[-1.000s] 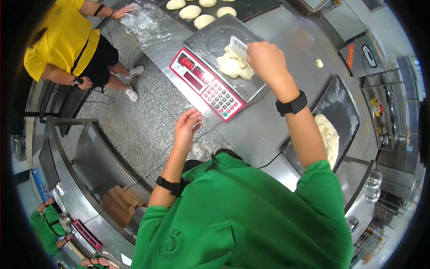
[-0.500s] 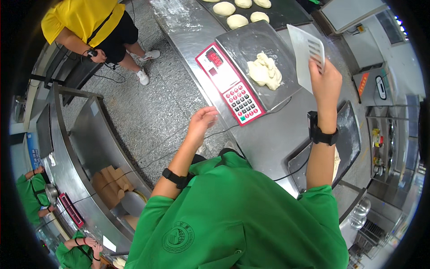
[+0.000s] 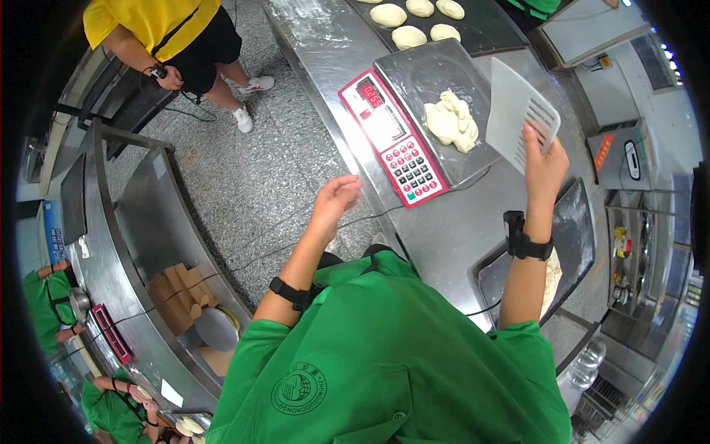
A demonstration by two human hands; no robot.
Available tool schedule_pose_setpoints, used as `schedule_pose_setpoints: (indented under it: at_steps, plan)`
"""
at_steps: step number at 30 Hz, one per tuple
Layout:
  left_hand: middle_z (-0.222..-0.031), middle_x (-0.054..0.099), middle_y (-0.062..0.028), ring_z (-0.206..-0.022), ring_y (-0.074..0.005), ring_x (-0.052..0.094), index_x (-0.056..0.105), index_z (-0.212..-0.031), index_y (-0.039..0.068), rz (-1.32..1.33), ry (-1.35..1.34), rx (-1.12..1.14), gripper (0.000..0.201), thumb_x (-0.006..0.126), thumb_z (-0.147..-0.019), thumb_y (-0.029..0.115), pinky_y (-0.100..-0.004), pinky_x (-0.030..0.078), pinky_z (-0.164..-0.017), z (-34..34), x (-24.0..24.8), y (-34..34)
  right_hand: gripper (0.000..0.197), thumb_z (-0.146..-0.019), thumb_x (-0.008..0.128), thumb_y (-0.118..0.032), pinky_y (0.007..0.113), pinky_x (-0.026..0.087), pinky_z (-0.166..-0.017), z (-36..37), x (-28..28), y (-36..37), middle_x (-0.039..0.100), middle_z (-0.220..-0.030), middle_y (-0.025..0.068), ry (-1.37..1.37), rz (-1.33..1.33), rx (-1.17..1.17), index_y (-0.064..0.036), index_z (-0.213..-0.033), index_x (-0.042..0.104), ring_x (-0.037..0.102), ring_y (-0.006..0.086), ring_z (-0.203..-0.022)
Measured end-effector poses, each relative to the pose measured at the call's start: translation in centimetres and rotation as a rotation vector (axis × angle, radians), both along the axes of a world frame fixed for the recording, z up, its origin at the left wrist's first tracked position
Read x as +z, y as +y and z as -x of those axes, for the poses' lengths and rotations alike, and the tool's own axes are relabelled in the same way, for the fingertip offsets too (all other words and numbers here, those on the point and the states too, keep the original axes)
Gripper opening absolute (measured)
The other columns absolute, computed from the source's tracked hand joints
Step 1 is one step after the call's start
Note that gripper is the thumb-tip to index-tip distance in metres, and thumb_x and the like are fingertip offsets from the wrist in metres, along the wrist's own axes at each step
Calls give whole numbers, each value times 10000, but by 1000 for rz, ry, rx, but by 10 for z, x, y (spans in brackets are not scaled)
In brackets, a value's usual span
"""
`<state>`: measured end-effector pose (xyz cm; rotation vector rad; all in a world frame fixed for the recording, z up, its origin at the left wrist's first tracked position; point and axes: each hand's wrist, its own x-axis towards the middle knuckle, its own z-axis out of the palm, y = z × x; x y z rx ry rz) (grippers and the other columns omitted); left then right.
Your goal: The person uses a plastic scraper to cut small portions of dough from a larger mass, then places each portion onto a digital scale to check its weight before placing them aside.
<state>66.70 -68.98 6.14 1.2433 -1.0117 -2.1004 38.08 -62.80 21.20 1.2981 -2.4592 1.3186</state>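
- Dough (image 3: 451,122) lies in a pale, lumpy heap on the steel pan of the scale (image 3: 421,126), toward the pan's right side and well clear of the red keypad panel at the scale's near-left end.
- Right hand (image 3: 543,159) is raised just right of the scale, fingers closed around the lower edge of a white slotted scraper (image 3: 518,115), whose blade stands beside the dough without touching it.
- Left hand (image 3: 336,200) hovers off the near-left corner of the scale, past the counter's edge; its fingers are loosely curled and hold nothing.
- Step in hand, as I judge it: weighing a portion, with the scraper lifted clear so that the pan can settle.
- Next move likely calls for a check of the scale's display, then a trim or top-up from the dough tray (image 3: 573,244) on the near-right of the scale.
- Shaped dough rounds (image 3: 414,22) sit on a dark tray beyond the scale's far end.
- A person in a yellow shirt (image 3: 159,22) stands across the floor, well left of the scale.
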Motion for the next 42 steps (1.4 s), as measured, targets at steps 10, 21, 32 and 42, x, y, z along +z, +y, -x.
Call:
schedule_pose_setpoints:
  at_steps: [10,21,32,42]
  plan:
    - [-957,537,-56,-813,-129,522,469,-1039,24,-2,61,39,271,475,-779,101,-253,422,-734,-8,-3,-3,212,-767,569,-157,223,443,-600,2,-10,12,602,-747,63,-205,188,-42,27,-873,588,551,96,-660]
    - [-962,542,-60,-804,-124,522,473,-1047,21,-1,126,61,326,530,-727,49,-239,412,-708,-14,2,-13,239,-792,538,-154,237,479,-622,-7,-7,30,587,-808,88,-208,142,-94,55,-906,561,574,132,-700]
    - [-968,521,-50,-811,-131,527,452,-1053,27,17,116,48,319,511,-740,25,-252,432,-739,-27,5,-19,216,-767,570,-161,219,428,-624,-24,-7,22,605,-757,69,-108,146,-57,14,-893,588,539,87,-677]
    - [-758,548,-62,-667,-111,521,456,-1035,-16,150,138,87,283,497,-758,28,-195,429,-637,-27,43,-61,103,-695,557,-95,342,417,-596,-39,-4,-31,519,-706,63,499,-88,3,-77,-794,576,508,270,-691]
